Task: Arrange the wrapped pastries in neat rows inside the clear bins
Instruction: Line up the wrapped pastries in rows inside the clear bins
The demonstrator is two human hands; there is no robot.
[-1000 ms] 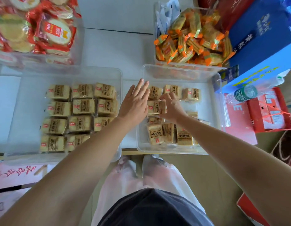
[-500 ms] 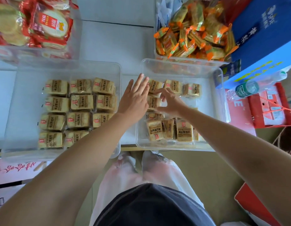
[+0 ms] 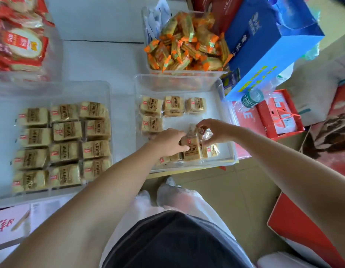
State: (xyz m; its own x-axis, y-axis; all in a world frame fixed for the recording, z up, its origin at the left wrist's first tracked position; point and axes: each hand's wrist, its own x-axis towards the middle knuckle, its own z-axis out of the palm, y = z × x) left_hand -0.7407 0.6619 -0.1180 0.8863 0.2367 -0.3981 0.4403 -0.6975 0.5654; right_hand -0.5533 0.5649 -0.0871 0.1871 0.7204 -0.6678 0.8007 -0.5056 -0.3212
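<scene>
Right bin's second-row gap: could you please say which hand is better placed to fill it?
Right, probably: right hand pinches a wrapped pastry beside the gap; left hand rests on the pile.

left hand (image 3: 168, 143) covers loose pastries (image 3: 191, 152), red-packet bin (image 3: 57, 60) cropped

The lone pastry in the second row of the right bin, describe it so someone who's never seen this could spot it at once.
Find the clear bin on the right, in front of the orange-wrapped snacks. A row of three pastries lines its far side; the pastry sits just this side of the leftmost one. It alone occupies its row, with bare floor to its right.
</scene>
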